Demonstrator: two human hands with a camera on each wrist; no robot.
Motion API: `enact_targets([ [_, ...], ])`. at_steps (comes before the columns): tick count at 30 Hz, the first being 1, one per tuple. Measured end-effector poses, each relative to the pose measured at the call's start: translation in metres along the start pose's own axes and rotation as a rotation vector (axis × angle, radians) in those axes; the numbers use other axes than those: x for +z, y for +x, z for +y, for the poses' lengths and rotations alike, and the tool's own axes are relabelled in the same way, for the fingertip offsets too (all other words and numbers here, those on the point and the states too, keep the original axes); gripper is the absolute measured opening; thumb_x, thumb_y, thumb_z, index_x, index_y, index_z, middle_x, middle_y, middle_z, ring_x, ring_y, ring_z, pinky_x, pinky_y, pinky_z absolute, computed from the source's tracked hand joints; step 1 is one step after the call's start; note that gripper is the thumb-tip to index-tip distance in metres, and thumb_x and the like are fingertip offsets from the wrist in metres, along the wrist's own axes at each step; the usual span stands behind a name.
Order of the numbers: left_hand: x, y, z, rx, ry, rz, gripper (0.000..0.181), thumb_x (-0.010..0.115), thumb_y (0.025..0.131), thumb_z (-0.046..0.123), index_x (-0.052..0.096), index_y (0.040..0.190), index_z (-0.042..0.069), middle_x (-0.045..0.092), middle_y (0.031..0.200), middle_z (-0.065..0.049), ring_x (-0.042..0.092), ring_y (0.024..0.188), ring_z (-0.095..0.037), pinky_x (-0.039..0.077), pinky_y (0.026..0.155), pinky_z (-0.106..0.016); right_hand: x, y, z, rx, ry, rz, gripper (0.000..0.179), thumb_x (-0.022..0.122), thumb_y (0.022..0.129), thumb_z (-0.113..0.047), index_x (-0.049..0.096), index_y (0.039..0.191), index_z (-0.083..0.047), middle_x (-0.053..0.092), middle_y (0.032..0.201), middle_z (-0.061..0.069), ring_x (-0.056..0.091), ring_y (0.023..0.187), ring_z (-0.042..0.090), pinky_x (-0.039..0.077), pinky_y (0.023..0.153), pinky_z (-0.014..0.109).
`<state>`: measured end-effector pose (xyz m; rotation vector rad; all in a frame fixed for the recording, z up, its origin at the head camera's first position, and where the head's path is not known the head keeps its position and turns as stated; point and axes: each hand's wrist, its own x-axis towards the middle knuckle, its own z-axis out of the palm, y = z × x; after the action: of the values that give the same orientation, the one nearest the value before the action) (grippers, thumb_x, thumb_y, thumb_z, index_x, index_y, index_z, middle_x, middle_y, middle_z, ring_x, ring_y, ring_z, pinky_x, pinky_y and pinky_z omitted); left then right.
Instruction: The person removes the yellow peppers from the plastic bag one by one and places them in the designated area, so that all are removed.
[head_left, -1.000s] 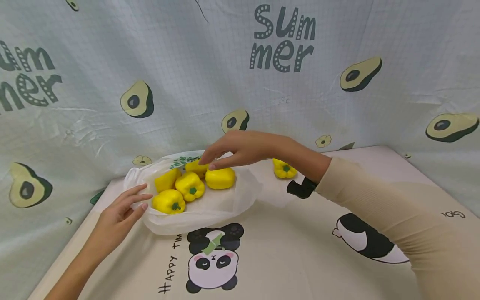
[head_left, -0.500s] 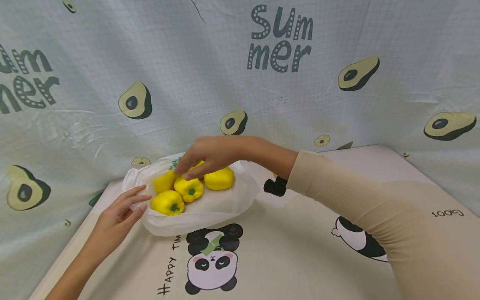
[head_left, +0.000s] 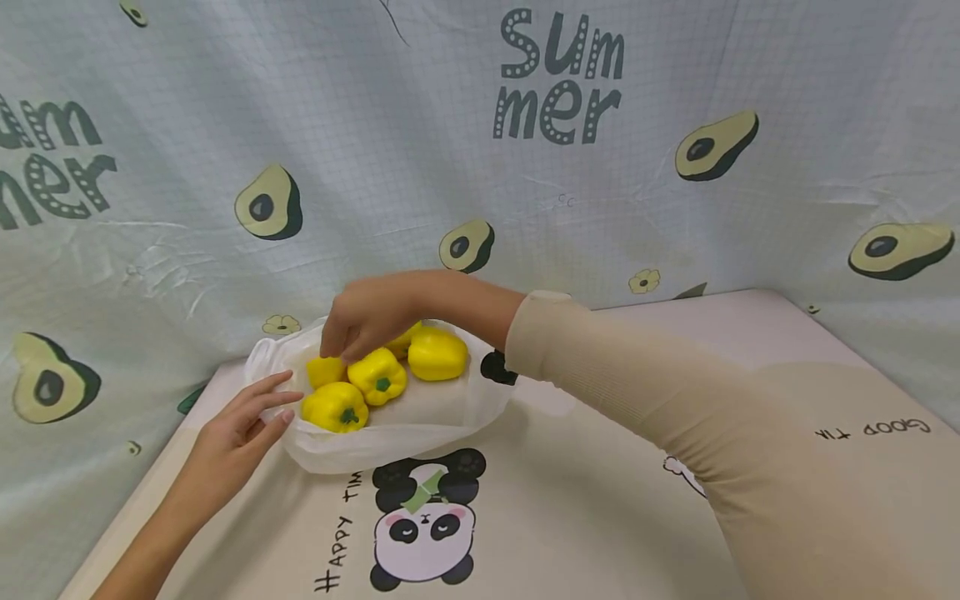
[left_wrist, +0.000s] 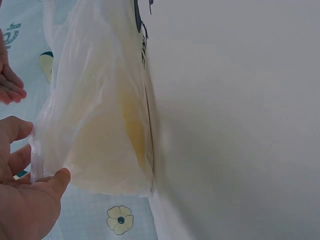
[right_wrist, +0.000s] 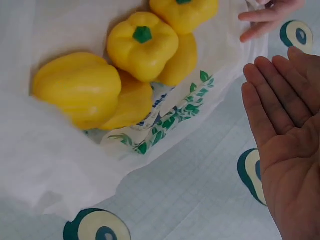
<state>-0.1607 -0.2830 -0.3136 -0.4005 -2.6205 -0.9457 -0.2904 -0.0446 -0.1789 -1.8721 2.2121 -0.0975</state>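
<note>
Several yellow bell peppers with green stems lie in a white plastic bag (head_left: pixel 420 442). One bell pepper (head_left: pixel 335 407) is nearest my left hand, another bell pepper (head_left: pixel 377 377) sits mid-group, and a third bell pepper (head_left: pixel 437 352) is at the right. My left hand (head_left: pixel 232 442) holds the bag's left rim; in the left wrist view, thumb and fingers lie on either side of the plastic. Over the back of the bag hovers my right hand (head_left: pixel 375 310), partly covering two peppers. The right wrist view shows the right hand's fingers (right_wrist: pixel 270 100) nearly straight, palm bare.
The pale table cover (head_left: pixel 570 500) carries panda prints and lettering. Behind the bag rises a curtain (head_left: pixel 375 167) printed with avocados. A black wrist camera (head_left: pixel 497 367) hangs under my right wrist, and the right sleeve (head_left: pixel 637 383) crosses the table's right side.
My right hand has moved left across the bag, from the right pepper to the back-left one. Its forearm now hides the pepper on the table at right. My left hand stays put.
</note>
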Motion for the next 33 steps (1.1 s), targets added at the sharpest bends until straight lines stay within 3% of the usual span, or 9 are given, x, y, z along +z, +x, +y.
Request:
enact_targets([
  [5, 0.0, -0.001, 0.0, 0.009, 0.006, 0.004, 0.027, 0.061, 0.103, 0.015, 0.068, 0.128, 0.006, 0.049, 0.151, -0.011, 0.043, 0.111, 0.009, 0.04, 0.079, -0.004, -0.002, 0.017, -0.001, 0.04, -0.029, -0.026, 0.032, 0.062, 0.103, -0.018, 0.067, 0.134, -0.011, 0.067, 0.134, 0.001, 0.062, 0.121, 0.01, 0.046, 0.1, 0.017],
  [12, -0.002, -0.002, -0.001, -0.003, 0.01, -0.006, 0.028, 0.061, 0.103, 0.016, 0.068, 0.129, 0.006, 0.049, 0.151, -0.011, 0.037, 0.119, 0.016, 0.037, 0.084, 0.0, 0.001, 0.041, 0.006, 0.116, 0.044, -0.089, 0.033, 0.065, 0.101, -0.017, 0.068, 0.134, -0.014, 0.068, 0.132, -0.001, 0.061, 0.118, 0.01, 0.047, 0.097, 0.017],
  [18, -0.002, 0.0, 0.001, 0.003, 0.011, 0.006, 0.028, 0.06, 0.104, 0.015, 0.067, 0.128, 0.004, 0.049, 0.15, -0.012, 0.046, 0.105, 0.009, 0.041, 0.078, -0.004, 0.011, 0.059, 0.015, 0.159, 0.128, -0.133, 0.035, 0.069, 0.098, -0.019, 0.069, 0.133, -0.017, 0.068, 0.129, -0.003, 0.06, 0.118, 0.008, 0.048, 0.096, 0.016],
  [23, -0.002, 0.001, 0.001, 0.001, -0.007, 0.01, 0.029, 0.06, 0.104, 0.015, 0.066, 0.13, 0.004, 0.049, 0.151, -0.013, 0.042, 0.115, 0.016, 0.039, 0.084, -0.001, 0.029, 0.067, 0.024, 0.198, 0.119, -0.185, 0.04, 0.07, 0.097, -0.025, 0.066, 0.137, -0.021, 0.064, 0.136, -0.004, 0.057, 0.122, 0.01, 0.045, 0.102, 0.02],
  [28, -0.003, 0.001, 0.0, -0.005, -0.011, 0.013, 0.029, 0.061, 0.103, 0.016, 0.066, 0.129, 0.004, 0.049, 0.151, -0.013, 0.04, 0.117, 0.018, 0.038, 0.085, 0.0, 0.048, 0.072, 0.031, 0.18, 0.105, -0.189, 0.045, 0.071, 0.097, -0.031, 0.062, 0.14, -0.024, 0.063, 0.136, -0.006, 0.056, 0.122, 0.011, 0.043, 0.103, 0.021],
  [33, -0.003, -0.001, -0.002, -0.004, -0.035, 0.011, 0.028, 0.06, 0.103, 0.014, 0.066, 0.128, 0.002, 0.048, 0.151, -0.015, 0.04, 0.119, 0.018, 0.038, 0.087, 0.0, 0.058, 0.076, 0.032, 0.156, 0.078, -0.195, 0.054, 0.072, 0.095, -0.035, 0.057, 0.145, -0.021, 0.062, 0.124, -0.004, 0.054, 0.112, 0.01, 0.043, 0.094, 0.017],
])
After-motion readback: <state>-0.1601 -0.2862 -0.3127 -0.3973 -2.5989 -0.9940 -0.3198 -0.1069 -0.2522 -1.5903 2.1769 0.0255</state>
